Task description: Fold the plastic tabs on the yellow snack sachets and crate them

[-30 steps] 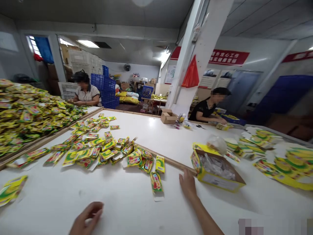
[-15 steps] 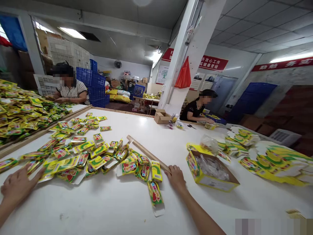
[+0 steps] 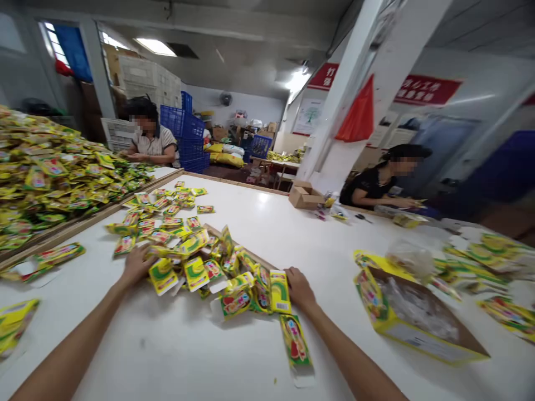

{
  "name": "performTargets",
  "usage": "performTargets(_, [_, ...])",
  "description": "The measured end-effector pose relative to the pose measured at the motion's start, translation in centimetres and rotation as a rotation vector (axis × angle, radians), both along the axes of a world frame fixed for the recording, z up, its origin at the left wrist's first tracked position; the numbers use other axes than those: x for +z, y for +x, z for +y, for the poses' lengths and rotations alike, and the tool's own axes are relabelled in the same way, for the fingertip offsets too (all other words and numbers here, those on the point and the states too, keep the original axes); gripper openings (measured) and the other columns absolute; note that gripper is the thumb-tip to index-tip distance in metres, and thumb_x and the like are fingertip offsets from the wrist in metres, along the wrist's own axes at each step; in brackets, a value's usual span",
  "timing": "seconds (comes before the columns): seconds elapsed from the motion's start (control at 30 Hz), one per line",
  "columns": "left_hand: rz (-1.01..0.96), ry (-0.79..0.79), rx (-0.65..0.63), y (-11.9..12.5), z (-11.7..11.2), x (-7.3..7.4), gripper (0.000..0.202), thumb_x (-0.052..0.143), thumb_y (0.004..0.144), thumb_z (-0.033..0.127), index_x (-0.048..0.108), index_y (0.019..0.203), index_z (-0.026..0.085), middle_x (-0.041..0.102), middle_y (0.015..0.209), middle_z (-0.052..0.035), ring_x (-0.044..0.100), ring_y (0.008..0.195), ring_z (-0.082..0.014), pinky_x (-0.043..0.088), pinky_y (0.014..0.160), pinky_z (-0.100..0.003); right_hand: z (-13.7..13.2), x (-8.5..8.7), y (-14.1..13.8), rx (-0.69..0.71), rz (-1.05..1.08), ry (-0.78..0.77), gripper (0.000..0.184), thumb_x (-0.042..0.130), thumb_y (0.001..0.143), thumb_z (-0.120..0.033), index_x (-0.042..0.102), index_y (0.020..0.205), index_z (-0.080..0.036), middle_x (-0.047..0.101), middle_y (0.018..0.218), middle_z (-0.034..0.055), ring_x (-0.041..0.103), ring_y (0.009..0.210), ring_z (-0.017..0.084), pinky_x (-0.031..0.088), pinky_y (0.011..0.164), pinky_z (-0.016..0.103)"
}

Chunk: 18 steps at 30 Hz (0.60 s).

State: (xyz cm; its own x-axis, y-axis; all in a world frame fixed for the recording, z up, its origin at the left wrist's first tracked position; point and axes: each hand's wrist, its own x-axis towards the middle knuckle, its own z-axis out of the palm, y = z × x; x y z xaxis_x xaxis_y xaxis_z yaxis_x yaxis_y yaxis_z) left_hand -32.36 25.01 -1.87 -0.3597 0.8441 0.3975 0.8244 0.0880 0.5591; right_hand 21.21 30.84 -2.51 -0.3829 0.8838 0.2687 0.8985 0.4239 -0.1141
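Small yellow-green candy boxes (image 3: 196, 273) lie heaped across the white table in front of me, some with open white flaps. My left hand (image 3: 140, 263) presses against the heap's left side, fingers partly hidden behind the boxes and not closed round any. At the right end of the heap, my right hand (image 3: 297, 285) grips the near end of a wooden strip (image 3: 261, 260), which runs behind the boxes. One upright-facing yellow box (image 3: 280, 291) sits right beside those fingers. Below it lies a box with an open flap (image 3: 296, 341).
A display carton (image 3: 430, 334) with clear plastic inside stands at right, near flattened printed cartons (image 3: 493, 250). A large packet pile (image 3: 54, 172) lies behind a wooden edge at left. Two co-workers sit beyond the table. A small cardboard box (image 3: 305, 196) stands at the far edge.
My left hand has swept right, pushing boxes closer together against the strip. My right hand stays at the strip's end. The view has turned left.
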Motion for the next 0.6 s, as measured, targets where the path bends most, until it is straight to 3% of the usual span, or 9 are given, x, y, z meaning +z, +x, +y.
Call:
performTargets(0.03, [0.017, -0.012, -0.087, 0.3, 0.0, -0.5, 0.044, 0.050, 0.078, 0.050, 0.071, 0.099, 0.018, 0.069, 0.111, -0.0095, 0.057, 0.106, -0.0296, 0.039, 0.097, -0.042, -0.4, 0.1, 0.5, 0.020, 0.014, -0.006, 0.019, 0.045, 0.086, -0.017, 0.060, 0.098, -0.018, 0.059, 0.096, 0.0076, 0.051, 0.089, 0.020, 0.037, 0.079, 0.028])
performTargets(0.13, [0.043, -0.036, -0.182, 2.1, -0.9, -1.9, 0.046, 0.046, 0.083, 0.050, 0.065, 0.115, 0.023, 0.062, 0.125, -0.0067, 0.050, 0.119, -0.0267, 0.033, 0.105, -0.042, -2.2, 0.2, 2.7, 0.078, 0.044, -0.031, 0.023, 0.045, 0.085, -0.020, 0.062, 0.101, -0.019, 0.059, 0.094, 0.0085, 0.052, 0.089, 0.022, 0.040, 0.078, 0.031])
performTargets(0.33, [0.059, -0.052, -0.269, 8.5, -4.3, -4.0, 0.045, 0.051, 0.084, 0.051, 0.064, 0.118, 0.025, 0.055, 0.133, -0.0088, 0.038, 0.130, -0.0305, 0.021, 0.112, -0.052, -6.9, -0.7, 8.9, 0.147, 0.116, -0.036, 0.029, 0.047, 0.084, -0.026, 0.062, 0.108, -0.021, 0.060, 0.099, 0.0090, 0.055, 0.091, 0.024, 0.046, 0.080, 0.034])
performTargets(0.6, [-0.126, -0.116, -0.371, 15.2, -8.7, -3.7, 0.049, 0.060, 0.080, 0.038, 0.057, 0.128, 0.027, 0.044, 0.144, -0.0083, 0.017, 0.141, -0.0366, 0.019, 0.112, -0.059, -12.1, -2.3, 17.5, -0.063, 0.063, 0.178, 0.028, 0.045, 0.082, -0.030, 0.063, 0.101, -0.021, 0.060, 0.090, 0.0102, 0.057, 0.084, 0.026, 0.046, 0.078, 0.039])
